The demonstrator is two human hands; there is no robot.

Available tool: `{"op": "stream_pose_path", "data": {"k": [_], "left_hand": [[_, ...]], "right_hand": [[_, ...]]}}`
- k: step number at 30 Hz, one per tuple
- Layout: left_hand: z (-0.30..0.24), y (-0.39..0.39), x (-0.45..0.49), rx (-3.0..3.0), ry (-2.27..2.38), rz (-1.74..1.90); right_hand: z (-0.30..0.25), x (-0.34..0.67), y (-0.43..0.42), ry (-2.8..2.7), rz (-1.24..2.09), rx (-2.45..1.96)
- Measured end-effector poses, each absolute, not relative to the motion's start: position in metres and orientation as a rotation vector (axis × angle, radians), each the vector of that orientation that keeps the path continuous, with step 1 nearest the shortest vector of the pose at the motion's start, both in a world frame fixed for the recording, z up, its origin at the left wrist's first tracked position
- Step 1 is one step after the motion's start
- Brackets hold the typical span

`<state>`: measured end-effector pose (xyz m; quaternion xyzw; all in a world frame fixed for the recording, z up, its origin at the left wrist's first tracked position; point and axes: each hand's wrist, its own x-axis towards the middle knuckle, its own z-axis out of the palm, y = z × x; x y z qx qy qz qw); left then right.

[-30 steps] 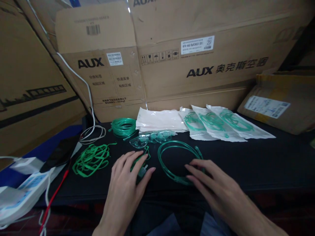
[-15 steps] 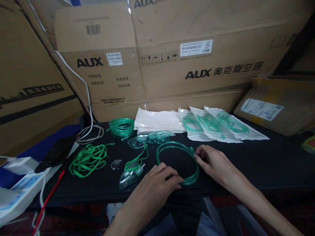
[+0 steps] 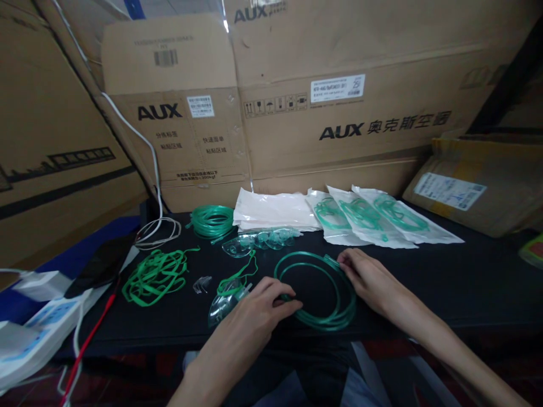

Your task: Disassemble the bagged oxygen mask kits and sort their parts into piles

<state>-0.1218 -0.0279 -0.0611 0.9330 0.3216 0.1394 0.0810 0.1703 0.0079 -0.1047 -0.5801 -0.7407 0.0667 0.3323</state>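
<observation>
A coil of green clear tubing [image 3: 333, 323] lies on the black table in front of me. My left hand [image 3: 265, 305] has thumb and fingers closed on the coil's left side. At the coil's upper right, my right hand [image 3: 368, 277] pinches the tubing close to an end with a connector [image 3: 331, 260]. Left of my left hand sits a clear oxygen mask [image 3: 221, 308] with a green elastic strap [image 3: 253, 261], partly hidden by that hand. Several more clear masks [image 3: 269, 239] lie in a row behind the coil.
Green tubing [image 3: 212, 220], white pouches [image 3: 275, 209] and several pouches holding green tubing [image 3: 367, 215] line the back. Green straps [image 3: 156, 277] and small clear pieces [image 3: 202, 284] lie left. A power strip [image 3: 46, 322], phone [image 3: 102, 263] and cardboard boxes [image 3: 483, 186] surround the area.
My left hand has shifted left and up along the coil to its left side. The coil has spread wider toward the lower right. My right hand stays near the tube end.
</observation>
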Motion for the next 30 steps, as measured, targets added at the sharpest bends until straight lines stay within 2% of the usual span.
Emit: {"op": "stream_pose_path", "data": {"k": [6, 10, 14, 17, 27, 30], "left_hand": [[-0.064, -0.035, -0.102, 2.729, 0.880, 0.495], [-0.068, -0.039, -0.091, 2.574, 0.887, 0.735], [-0.078, -0.033, -0.079, 2.450, 1.011, 1.005], [-0.083, -0.024, -0.071, 2.333, 1.223, 1.123], [-0.084, -0.011, -0.073, 1.944, 1.328, 1.171], [-0.075, -0.002, -0.075, 1.870, 1.403, 1.086]], "right_hand": [[-0.100, 0.151, 0.015, -1.946, 0.170, -1.448], [-0.094, 0.139, 0.009, -1.996, 0.123, -1.462], [-0.101, 0.136, -0.002, -1.953, -0.036, -1.569], [-0.110, 0.140, -0.004, -1.943, -0.014, -1.558], [-0.110, 0.137, -0.001, -1.791, 0.129, -1.497], [-0.106, 0.132, -0.002, -1.779, 0.154, -1.490]]}}
